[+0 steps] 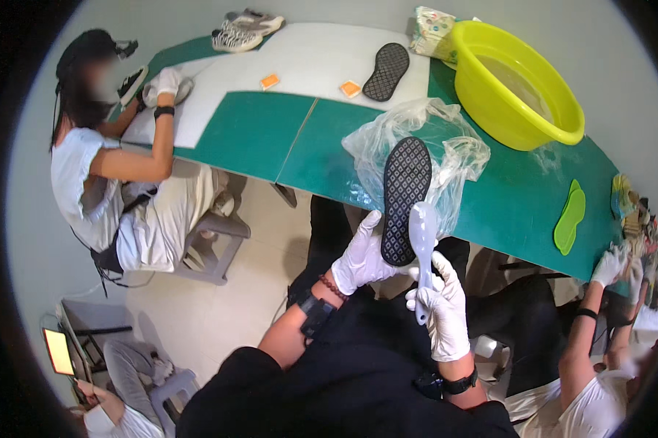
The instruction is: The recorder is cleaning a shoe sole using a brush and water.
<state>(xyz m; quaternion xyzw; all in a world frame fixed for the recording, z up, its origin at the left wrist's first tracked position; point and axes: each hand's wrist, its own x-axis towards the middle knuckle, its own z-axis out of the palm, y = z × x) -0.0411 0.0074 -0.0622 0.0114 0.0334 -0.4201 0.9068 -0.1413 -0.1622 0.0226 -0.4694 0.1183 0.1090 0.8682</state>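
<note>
My left hand point(359, 259), in a white glove, grips a black shoe insole point(405, 190) by its lower edge and holds it upright over the table's near edge. A white plastic brush point(422, 241) is held in my gloved right hand point(442, 306) by the handle. The brush head lies against the insole's right side. Behind the insole a crumpled clear plastic bag point(453, 142) rests on the green table point(256, 135).
A yellow basin point(515, 84) stands at the far right. A second black insole point(387, 71) and two orange blocks point(350, 88) lie on a white sheet. A green insole point(570, 217) lies at right. Grey sneakers point(245, 29) sit far off. Other people work at left and right.
</note>
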